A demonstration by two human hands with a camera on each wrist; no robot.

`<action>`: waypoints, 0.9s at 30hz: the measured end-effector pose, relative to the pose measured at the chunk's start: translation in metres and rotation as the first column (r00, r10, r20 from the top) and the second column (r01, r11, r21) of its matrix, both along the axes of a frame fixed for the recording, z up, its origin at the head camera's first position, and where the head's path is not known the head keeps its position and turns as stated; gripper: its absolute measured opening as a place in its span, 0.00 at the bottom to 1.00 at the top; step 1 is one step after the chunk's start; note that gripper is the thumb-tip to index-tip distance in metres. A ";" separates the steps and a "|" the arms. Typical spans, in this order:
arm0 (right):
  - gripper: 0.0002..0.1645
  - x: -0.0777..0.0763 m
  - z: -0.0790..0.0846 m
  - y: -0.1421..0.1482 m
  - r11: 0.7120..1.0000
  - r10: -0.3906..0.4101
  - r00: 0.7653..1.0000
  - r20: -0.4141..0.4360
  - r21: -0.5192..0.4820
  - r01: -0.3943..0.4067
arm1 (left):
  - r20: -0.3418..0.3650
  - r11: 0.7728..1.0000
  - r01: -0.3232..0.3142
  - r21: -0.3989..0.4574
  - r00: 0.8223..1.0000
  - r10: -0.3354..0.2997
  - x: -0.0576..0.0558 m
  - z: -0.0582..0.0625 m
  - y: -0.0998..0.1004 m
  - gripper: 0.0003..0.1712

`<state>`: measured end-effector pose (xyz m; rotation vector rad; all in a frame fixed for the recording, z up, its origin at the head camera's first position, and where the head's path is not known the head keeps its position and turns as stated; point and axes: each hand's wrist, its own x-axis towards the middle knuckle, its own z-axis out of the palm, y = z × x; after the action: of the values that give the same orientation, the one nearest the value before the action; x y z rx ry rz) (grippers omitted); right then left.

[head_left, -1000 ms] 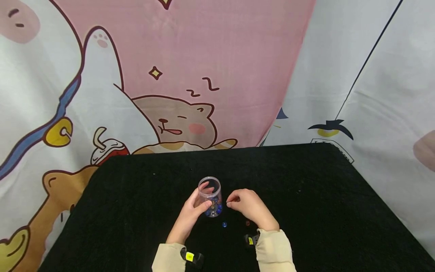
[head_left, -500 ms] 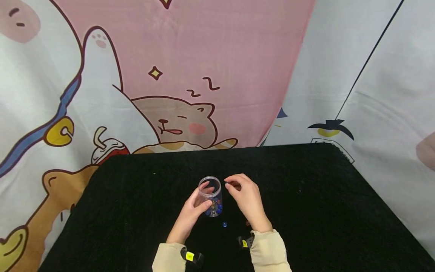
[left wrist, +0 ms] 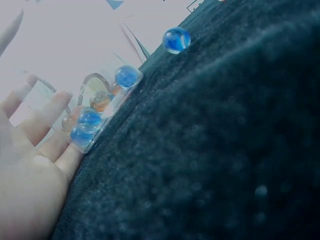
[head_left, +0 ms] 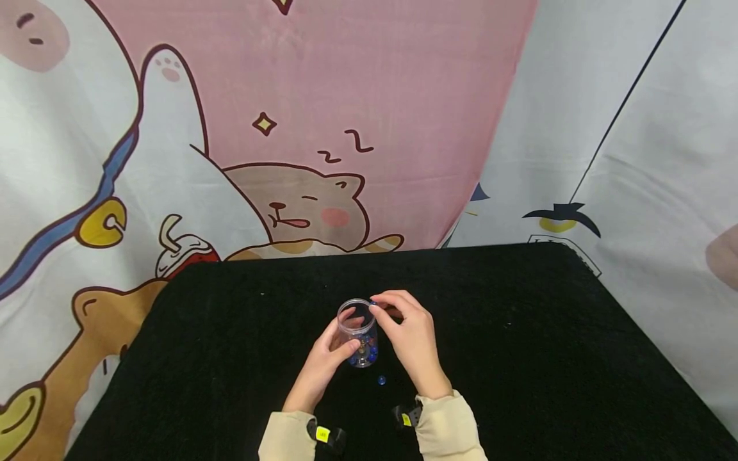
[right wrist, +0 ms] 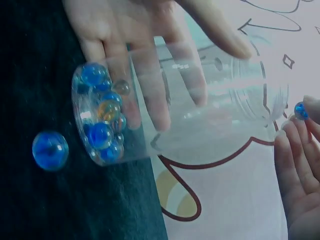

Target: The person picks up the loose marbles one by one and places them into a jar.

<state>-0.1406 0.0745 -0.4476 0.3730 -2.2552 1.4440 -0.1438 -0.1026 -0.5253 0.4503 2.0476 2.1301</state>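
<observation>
My left hand [head_left: 324, 360] grips a clear plastic jar [head_left: 366, 330] standing upright on the black cloth, thumb on the near side and fingers behind it. Several blue and orange glass marbles [right wrist: 102, 135] lie at the jar's bottom. Between the thumb and fingertips of my right hand [head_left: 412, 333] a blue marble [right wrist: 300, 111] is pinched, right beside the jar's open rim. One loose blue marble [head_left: 382, 380] rests on the cloth just in front of the jar, also visible in both wrist views.
Black cloth [head_left: 548, 358] covers the table around the jar. A printed curtain [head_left: 403, 128] with cartoon animals hangs behind the table's far edge. Black wrist cameras [head_left: 327, 438] are strapped at both cuffs.
My right hand has risen from beside the jar's lower part and moved left to its rim with the marble. The reddish marble on the cloth is now out of the head view. The left hand stays still.
</observation>
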 end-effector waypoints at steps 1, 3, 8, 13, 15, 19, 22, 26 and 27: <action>0.10 0.000 0.000 -0.001 1.000 0.006 1.000 0.001 0.001 -0.006 | 0.003 1.000 0.001 0.000 1.000 -0.001 0.000 0.000 0.000 0.30; 0.11 0.001 -0.001 -0.004 1.000 0.021 1.000 0.006 0.004 -0.021 | 0.008 1.000 0.001 0.001 1.000 -0.001 0.000 0.000 0.000 0.31; 0.10 0.002 -0.003 -0.008 0.999 0.032 0.999 -0.001 0.006 -0.032 | 0.037 1.000 -0.001 0.012 0.999 0.000 0.000 0.000 0.000 0.31; 0.09 0.003 -0.004 -0.010 1.000 0.011 1.000 -0.024 0.018 -0.010 | 0.034 1.000 -0.004 0.006 0.999 0.004 0.001 0.001 0.001 0.31; 0.09 0.003 -0.003 -0.010 1.000 0.001 1.000 -0.025 0.026 0.000 | 0.028 1.000 -0.001 0.005 1.000 0.001 0.000 0.001 0.001 0.31; 0.09 0.001 -0.006 -0.009 0.999 -0.004 1.000 -0.010 0.043 0.005 | 0.009 1.000 0.001 -0.001 1.000 -0.001 0.000 0.000 0.001 0.31; 0.08 -0.001 -0.009 -0.006 0.999 0.007 1.000 0.007 0.039 -0.007 | 0.003 1.000 0.000 -0.004 1.000 0.000 0.000 0.000 0.001 0.32; 0.08 -0.003 -0.011 -0.004 0.999 0.028 0.999 0.020 0.032 -0.029 | -0.002 1.000 0.002 0.004 1.000 -0.002 0.001 0.000 0.001 0.32; 0.08 -0.003 -0.011 -0.004 0.999 0.032 0.999 0.021 0.032 -0.032 | -0.005 1.000 0.004 0.008 1.000 -0.003 0.001 0.000 0.001 0.32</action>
<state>-0.1438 0.0704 -0.4586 0.4083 -2.3012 1.4348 -0.1432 -0.1017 -0.5250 0.4601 2.0398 2.1382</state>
